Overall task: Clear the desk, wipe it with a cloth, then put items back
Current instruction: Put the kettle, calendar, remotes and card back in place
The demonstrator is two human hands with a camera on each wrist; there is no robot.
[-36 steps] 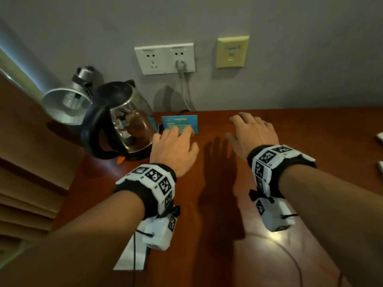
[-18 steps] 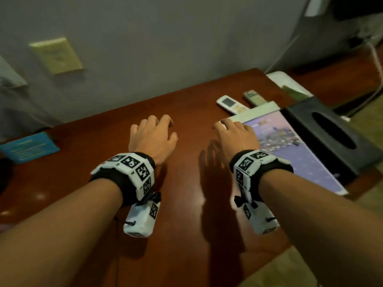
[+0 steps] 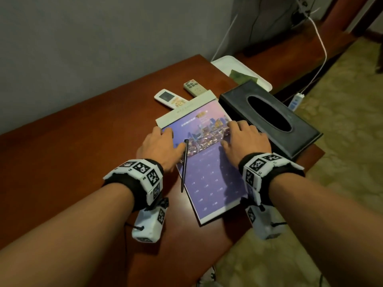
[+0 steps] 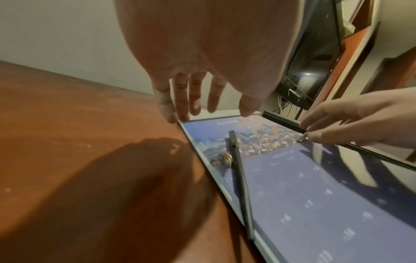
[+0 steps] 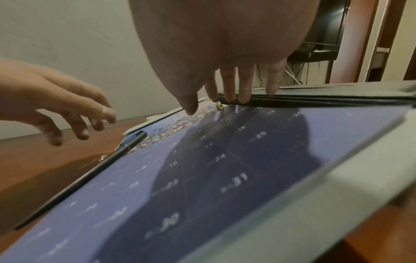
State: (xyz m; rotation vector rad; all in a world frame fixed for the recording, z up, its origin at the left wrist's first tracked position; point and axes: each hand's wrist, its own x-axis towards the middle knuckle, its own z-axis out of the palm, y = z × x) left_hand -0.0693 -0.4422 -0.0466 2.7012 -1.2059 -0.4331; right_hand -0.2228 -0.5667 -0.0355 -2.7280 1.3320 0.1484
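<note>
Two grips bracket one flat thing, the desk calendar (image 3: 211, 183), and the coming lift turns on that fit. It lies on the glossy red-brown worktop (image 3: 83, 152), near end close to the front edge, long axis running away from us toward the wall, so one long side falls to each grip. It looks thin, stiff and slick: purple, with pale numerals and a city photograph on the far half. A slim black pen (image 3: 184, 166) lies loose along its left side, parallel to that axis; we judge it would roll off at the first tilt. Our left grip (image 3: 157, 146) is at that side, thumb by the pen's far end, fingers straight and apart, holding nothing. Our right grip (image 3: 246, 139) is at the right side, thumb down at the printed face, straight fingers reaching into the narrow gap beside the black leather-look tissue box (image 3: 236, 100); it has not closed on the edge. Beyond, a pale board (image 3: 186, 108) juts from under the calendar, a screened white remote (image 3: 169, 98) and a keypad remote (image 3: 193, 87) lie just past it, and a white tray (image 3: 230, 63) sits farthest.
</note>
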